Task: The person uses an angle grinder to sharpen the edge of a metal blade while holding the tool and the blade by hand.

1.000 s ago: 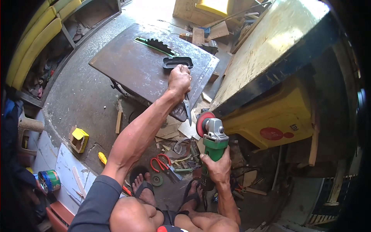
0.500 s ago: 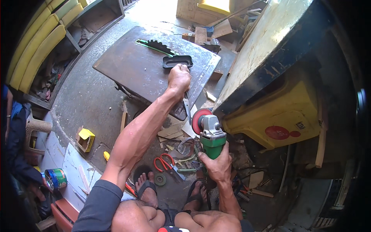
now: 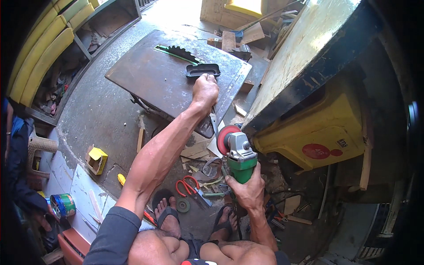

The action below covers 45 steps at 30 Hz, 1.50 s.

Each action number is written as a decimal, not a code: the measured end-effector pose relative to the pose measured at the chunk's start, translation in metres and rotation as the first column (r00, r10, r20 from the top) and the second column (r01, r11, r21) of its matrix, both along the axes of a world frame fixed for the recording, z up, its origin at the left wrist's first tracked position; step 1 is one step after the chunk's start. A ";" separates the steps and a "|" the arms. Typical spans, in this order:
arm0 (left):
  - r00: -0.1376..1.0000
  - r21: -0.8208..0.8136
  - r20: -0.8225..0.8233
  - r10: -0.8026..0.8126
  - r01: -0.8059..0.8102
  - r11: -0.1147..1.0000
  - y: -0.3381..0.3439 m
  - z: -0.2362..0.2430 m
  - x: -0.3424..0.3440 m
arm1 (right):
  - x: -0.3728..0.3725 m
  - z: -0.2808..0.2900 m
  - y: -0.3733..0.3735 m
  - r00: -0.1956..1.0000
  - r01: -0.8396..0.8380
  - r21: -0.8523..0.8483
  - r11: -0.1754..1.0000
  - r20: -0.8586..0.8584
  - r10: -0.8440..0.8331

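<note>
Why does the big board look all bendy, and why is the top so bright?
Head view: the fisheye lens curves the pale board and leaves black corners; sunlight washes out the floor at the top; the green grinder in the right hand stays sharp.

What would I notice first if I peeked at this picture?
Right in the middle, the right hand holds a green angle grinder with a red disc against a thin metal blade that the left hand holds. Behind the hands stands a rusty brown table with a toothed saw blade poking up. A big yellow bin sits on the right.
</note>
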<state>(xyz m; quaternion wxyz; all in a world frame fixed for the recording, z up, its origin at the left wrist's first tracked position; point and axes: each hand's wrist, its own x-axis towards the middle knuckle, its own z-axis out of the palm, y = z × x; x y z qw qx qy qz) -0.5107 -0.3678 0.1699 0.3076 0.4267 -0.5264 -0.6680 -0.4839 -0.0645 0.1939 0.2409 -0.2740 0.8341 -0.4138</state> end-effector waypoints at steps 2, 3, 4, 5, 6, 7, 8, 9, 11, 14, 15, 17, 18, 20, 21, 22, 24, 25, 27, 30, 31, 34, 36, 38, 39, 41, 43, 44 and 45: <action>1.000 -0.015 0.000 -0.006 0.006 1.000 0.000 0.000 0.001 | 0.000 0.000 -0.001 1.000 0.006 -0.001 1.000 0.011 -0.006; 1.000 -0.025 0.001 -0.007 0.007 1.000 -0.001 0.000 0.002 | -0.001 0.001 -0.002 1.000 0.007 0.000 1.000 0.026 -0.007; 1.000 -0.019 0.002 0.001 -0.001 1.000 -0.001 -0.001 0.003 | -0.001 0.002 -0.003 0.999 0.007 0.001 1.000 0.041 -0.007; 1.000 -0.011 -0.003 0.003 -0.003 1.000 0.002 0.000 0.002 | -0.002 0.002 -0.003 0.999 0.011 0.017 1.000 0.033 -0.011; 1.000 -0.003 -0.008 0.006 -0.006 1.000 0.003 0.001 0.001 | -0.002 0.001 -0.002 1.000 0.014 0.032 0.999 0.026 -0.015; 1.000 -0.004 -0.008 0.001 -0.001 1.000 0.003 0.003 -0.001 | -0.003 0.000 -0.002 1.000 0.018 0.047 0.999 0.018 -0.019; 1.000 -0.006 -0.003 -0.002 0.002 1.000 0.002 0.002 -0.001 | -0.003 0.000 -0.002 1.000 0.017 0.043 0.999 0.020 -0.018; 1.000 -0.007 0.003 -0.005 0.005 1.000 0.002 0.001 0.000 | -0.003 -0.001 -0.002 1.000 0.017 0.039 0.999 0.021 -0.018; 1.000 -0.015 0.008 -0.005 0.005 1.000 0.001 0.000 0.000 | -0.002 -0.001 -0.002 1.000 0.012 0.024 1.000 0.018 -0.013; 1.000 -0.018 0.014 -0.001 0.001 1.000 0.000 0.000 0.001 | 0.001 -0.001 -0.002 1.000 0.001 -0.016 1.000 0.010 -0.001; 1.000 -0.018 0.017 0.001 -0.001 1.000 0.001 0.000 0.001 | 0.002 -0.001 -0.002 1.000 -0.001 -0.035 0.999 0.012 0.001; 1.000 -0.015 -0.006 -0.003 0.003 1.000 0.001 0.001 0.001 | 0.002 -0.002 -0.001 1.000 0.006 -0.039 0.999 0.022 -0.005; 1.000 -0.015 -0.017 -0.004 0.004 1.000 0.001 0.000 0.001 | 0.000 -0.003 -0.001 0.999 0.015 -0.023 1.000 0.031 -0.014; 1.000 -0.006 -0.021 0.007 -0.007 1.000 0.001 0.000 0.001 | 0.000 -0.003 -0.001 0.999 0.022 -0.015 1.000 0.032 -0.021; 1.000 -0.001 -0.024 0.013 -0.013 1.000 0.001 0.001 0.001 | 0.000 -0.003 -0.001 1.000 0.021 -0.022 1.000 0.024 -0.020; 1.000 -0.007 -0.022 0.005 -0.005 1.000 0.000 0.002 0.000 | 0.000 -0.002 -0.001 1.000 0.019 -0.029 0.999 0.016 -0.019; 1.000 -0.009 -0.014 -0.014 0.014 1.000 0.001 0.001 0.001 | 0.001 -0.004 0.000 1.000 0.022 -0.016 1.000 0.001 -0.022; 1.000 -0.010 -0.017 -0.016 0.016 1.000 0.002 0.001 0.000 | 0.000 -0.004 0.001 1.000 0.024 -0.010 1.000 -0.007 -0.024; 1.000 -0.018 -0.018 -0.017 0.016 1.000 0.002 0.001 0.000 | 0.000 -0.004 0.000 1.000 0.022 -0.010 1.000 0.000 -0.022; 1.000 -0.063 0.028 -0.002 0.004 0.998 0.003 0.000 -0.001 | 0.001 -0.008 0.001 1.000 0.012 -0.027 1.000 -0.014 -0.012; 1.000 -0.055 0.029 -0.002 0.003 0.998 0.002 0.000 0.000 | 0.002 -0.009 0.002 1.000 0.008 -0.036 0.999 -0.023 -0.008; 1.000 -0.037 0.028 0.001 0.000 0.999 -0.001 -0.002 0.001 | 0.008 0.006 -0.003 1.000 0.009 -0.022 1.000 0.006 -0.009; 1.000 -0.043 0.025 0.005 -0.004 0.999 -0.001 -0.002 0.003 | 0.007 0.006 -0.004 1.000 0.024 -0.018 1.000 -0.010 -0.025; 1.000 -0.037 -0.001 0.001 -0.001 0.999 0.001 -0.002 0.001 | 0.003 0.003 -0.002 0.999 0.032 -0.015 0.999 -0.017 -0.032; 1.000 -0.034 -0.016 -0.001 0.001 0.999 0.001 -0.002 0.000 | 0.000 -0.001 -0.001 0.999 0.032 -0.013 0.999 -0.017 -0.032; 1.000 -0.038 -0.011 0.003 -0.004 0.999 0.002 -0.002 0.000 | -0.002 -0.004 0.000 0.999 0.032 -0.013 0.999 -0.021 -0.032; 1.000 -0.029 -0.003 0.003 -0.004 1.000 0.003 -0.001 0.000 | -0.002 -0.005 -0.001 0.999 0.032 -0.018 0.999 -0.030 -0.032; 1.000 -0.030 0.001 0.006 -0.006 1.000 0.003 0.000 0.001 | -0.001 -0.005 -0.001 0.999 0.027 -0.012 1.000 -0.027 -0.027; 1.000 -0.030 0.004 0.008 -0.007 1.000 0.003 0.000 0.002 | -0.001 -0.003 -0.003 0.999 0.023 -0.006 1.000 -0.024 -0.023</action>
